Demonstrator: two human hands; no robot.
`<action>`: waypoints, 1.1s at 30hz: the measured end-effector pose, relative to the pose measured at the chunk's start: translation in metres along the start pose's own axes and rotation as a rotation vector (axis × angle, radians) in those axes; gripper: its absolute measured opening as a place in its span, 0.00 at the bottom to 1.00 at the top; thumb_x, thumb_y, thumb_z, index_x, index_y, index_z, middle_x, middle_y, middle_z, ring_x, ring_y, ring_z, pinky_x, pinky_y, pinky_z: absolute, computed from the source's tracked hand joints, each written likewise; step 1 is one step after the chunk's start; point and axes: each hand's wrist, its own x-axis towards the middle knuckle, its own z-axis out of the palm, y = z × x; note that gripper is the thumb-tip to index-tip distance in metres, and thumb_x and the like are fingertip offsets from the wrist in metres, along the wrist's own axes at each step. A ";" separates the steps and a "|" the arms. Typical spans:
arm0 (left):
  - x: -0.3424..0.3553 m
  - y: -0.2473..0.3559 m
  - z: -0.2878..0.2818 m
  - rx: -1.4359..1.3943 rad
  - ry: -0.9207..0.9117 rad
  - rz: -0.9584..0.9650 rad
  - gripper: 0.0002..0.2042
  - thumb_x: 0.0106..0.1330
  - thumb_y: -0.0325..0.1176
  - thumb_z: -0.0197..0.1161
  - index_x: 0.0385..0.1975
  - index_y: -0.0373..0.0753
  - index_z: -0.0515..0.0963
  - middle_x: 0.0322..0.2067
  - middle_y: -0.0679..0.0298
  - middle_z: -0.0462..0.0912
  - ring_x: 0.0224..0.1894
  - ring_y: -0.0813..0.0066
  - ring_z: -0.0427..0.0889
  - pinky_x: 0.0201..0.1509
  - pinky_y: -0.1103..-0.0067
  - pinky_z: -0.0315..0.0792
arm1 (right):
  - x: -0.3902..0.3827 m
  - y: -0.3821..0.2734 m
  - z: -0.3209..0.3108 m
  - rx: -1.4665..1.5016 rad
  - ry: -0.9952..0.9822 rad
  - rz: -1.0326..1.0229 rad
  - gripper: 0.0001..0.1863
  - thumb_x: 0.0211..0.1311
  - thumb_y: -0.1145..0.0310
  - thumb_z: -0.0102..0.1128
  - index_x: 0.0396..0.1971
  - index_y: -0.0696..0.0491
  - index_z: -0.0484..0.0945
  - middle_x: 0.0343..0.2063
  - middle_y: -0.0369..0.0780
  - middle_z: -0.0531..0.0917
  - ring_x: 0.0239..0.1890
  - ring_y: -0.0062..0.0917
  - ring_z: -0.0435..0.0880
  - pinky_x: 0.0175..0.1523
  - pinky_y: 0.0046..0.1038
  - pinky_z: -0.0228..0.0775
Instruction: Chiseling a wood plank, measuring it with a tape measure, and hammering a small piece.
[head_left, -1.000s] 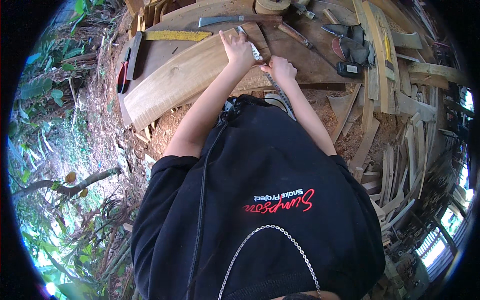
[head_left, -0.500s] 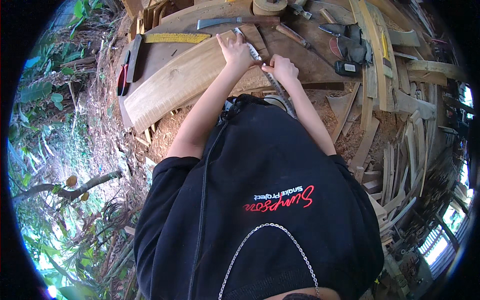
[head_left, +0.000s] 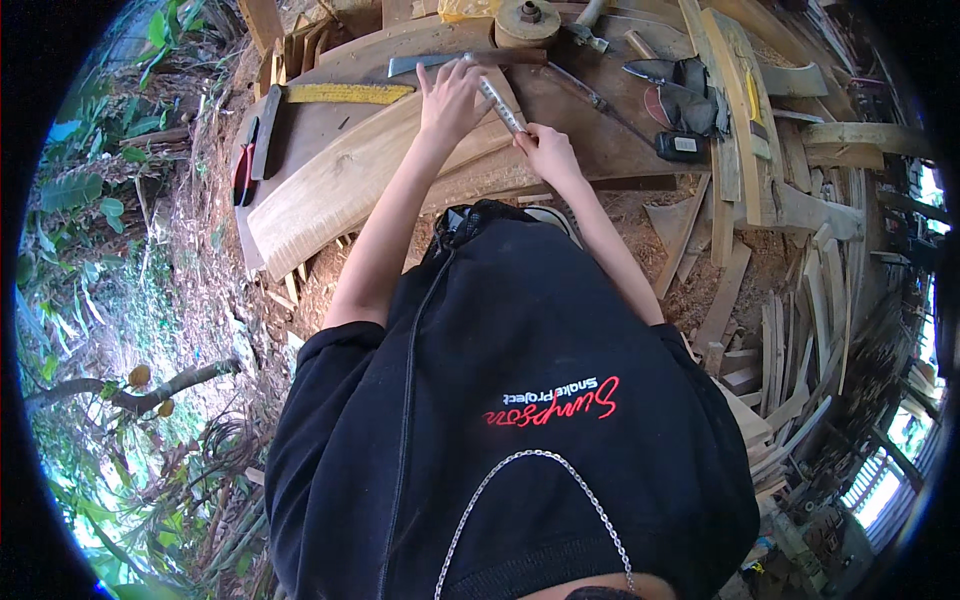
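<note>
Head view: slim measuring strip (head_left: 501, 107) on a slant, one end well gripped

And here we are with the strip running up and leftward from the right hand (head_left: 550, 156), whose thumb and curled fingers pinch its near end. Over on the other side, the left hand (head_left: 452, 102) is spread wide, its fingertips around the far end; whether any of them presses on the strip, we cannot tell. Nor can we make out whether the strip lies flat or rides just above the wood.

Now, how will it handle? We judge it light, thin and probably metal: fairly stiff along its length, springy if bent, likely to kink if pushed sideways. Its face looks smooth, so we would expect some slip under a loose fingertip. Best hold, we'd say, is right where the right hand has it, flat between thumb and finger, with a light fingertip at the far end and skin kept off the edges.

Below the left hand, and out to its left, stretches the broad board (head_left: 330, 182) on the table (head_left: 620, 155). That one looks stiff and far heavier; we'd take it by both long edges, minding splinters. Just beyond the left fingertips lies a flat-bladed tool (head_left: 520, 57), and we'd want those fingers clear of its blade.
</note>
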 end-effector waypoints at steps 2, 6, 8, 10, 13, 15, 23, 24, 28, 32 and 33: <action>0.005 0.003 -0.021 -0.053 0.083 0.118 0.21 0.52 0.46 0.60 0.47 0.51 0.70 0.50 0.69 0.68 0.57 0.69 0.62 0.61 0.49 0.39 | -0.003 -0.004 -0.015 0.087 0.027 -0.135 0.11 0.56 0.62 0.53 0.31 0.54 0.77 0.25 0.51 0.78 0.32 0.43 0.78 0.37 0.38 0.69; 0.004 0.013 -0.057 -0.084 0.192 0.343 0.16 0.53 0.45 0.60 0.43 0.55 0.73 0.46 0.75 0.71 0.55 0.77 0.65 0.64 0.55 0.37 | -0.021 -0.034 -0.055 0.055 0.006 -0.182 0.11 0.58 0.64 0.50 0.31 0.55 0.77 0.24 0.51 0.77 0.30 0.42 0.78 0.34 0.35 0.66; 0.003 0.019 -0.077 -0.048 0.197 0.418 0.16 0.53 0.45 0.60 0.42 0.55 0.74 0.45 0.76 0.72 0.55 0.79 0.65 0.65 0.56 0.37 | -0.030 -0.043 -0.074 0.055 -0.035 -0.198 0.11 0.59 0.64 0.50 0.31 0.56 0.77 0.23 0.50 0.77 0.27 0.41 0.77 0.33 0.34 0.66; 0.004 0.024 -0.095 -0.073 0.231 0.450 0.14 0.52 0.43 0.61 0.39 0.54 0.76 0.42 0.76 0.74 0.52 0.80 0.68 0.66 0.62 0.42 | -0.040 -0.056 -0.091 0.065 -0.101 -0.204 0.13 0.60 0.62 0.50 0.31 0.56 0.77 0.20 0.48 0.76 0.22 0.38 0.74 0.30 0.30 0.63; 0.005 0.028 -0.128 -0.196 0.228 0.502 0.12 0.51 0.39 0.62 0.38 0.53 0.78 0.40 0.72 0.77 0.48 0.75 0.73 0.63 0.66 0.51 | -0.050 -0.059 -0.099 0.160 0.026 -0.345 0.14 0.60 0.61 0.49 0.29 0.56 0.76 0.18 0.47 0.75 0.20 0.37 0.71 0.29 0.29 0.63; 0.002 0.031 -0.154 -0.371 0.116 0.422 0.16 0.50 0.42 0.62 0.39 0.49 0.77 0.43 0.67 0.75 0.51 0.71 0.70 0.63 0.63 0.49 | -0.063 -0.079 -0.109 0.045 0.066 -0.280 0.14 0.60 0.60 0.50 0.27 0.57 0.76 0.18 0.47 0.75 0.21 0.39 0.73 0.28 0.31 0.63; -0.013 0.059 -0.196 -0.051 0.125 0.326 0.18 0.49 0.38 0.64 0.42 0.45 0.76 0.42 0.66 0.75 0.50 0.71 0.70 0.64 0.65 0.48 | -0.084 -0.106 -0.114 -0.079 0.417 -0.476 0.10 0.57 0.64 0.52 0.23 0.53 0.74 0.19 0.45 0.76 0.25 0.41 0.77 0.29 0.35 0.68; -0.012 0.056 -0.188 -0.075 0.145 0.360 0.14 0.50 0.37 0.63 0.39 0.48 0.77 0.38 0.68 0.77 0.47 0.72 0.72 0.61 0.67 0.53 | -0.085 -0.108 -0.115 -0.079 0.415 -0.480 0.10 0.57 0.64 0.52 0.23 0.53 0.74 0.19 0.45 0.76 0.25 0.41 0.77 0.29 0.35 0.68; -0.015 0.048 -0.181 -0.252 0.171 0.368 0.08 0.49 0.35 0.62 0.30 0.48 0.79 0.30 0.72 0.80 0.41 0.74 0.75 0.56 0.72 0.58 | -0.092 -0.113 -0.121 -0.069 0.404 -0.547 0.11 0.57 0.62 0.52 0.23 0.53 0.74 0.20 0.43 0.76 0.26 0.40 0.76 0.28 0.35 0.67; -0.022 0.050 -0.187 -0.293 0.164 0.377 0.06 0.49 0.35 0.62 0.28 0.48 0.79 0.29 0.73 0.80 0.40 0.75 0.75 0.53 0.74 0.59 | -0.094 -0.111 -0.121 -0.049 0.357 -0.553 0.12 0.57 0.61 0.52 0.23 0.54 0.74 0.19 0.43 0.75 0.25 0.41 0.75 0.27 0.35 0.65; -0.023 0.050 -0.187 -0.284 0.187 0.377 0.05 0.49 0.35 0.61 0.27 0.48 0.79 0.29 0.74 0.80 0.39 0.76 0.75 0.52 0.75 0.59 | -0.095 -0.112 -0.122 -0.048 0.356 -0.555 0.12 0.57 0.61 0.52 0.23 0.54 0.74 0.19 0.43 0.75 0.25 0.41 0.75 0.27 0.35 0.65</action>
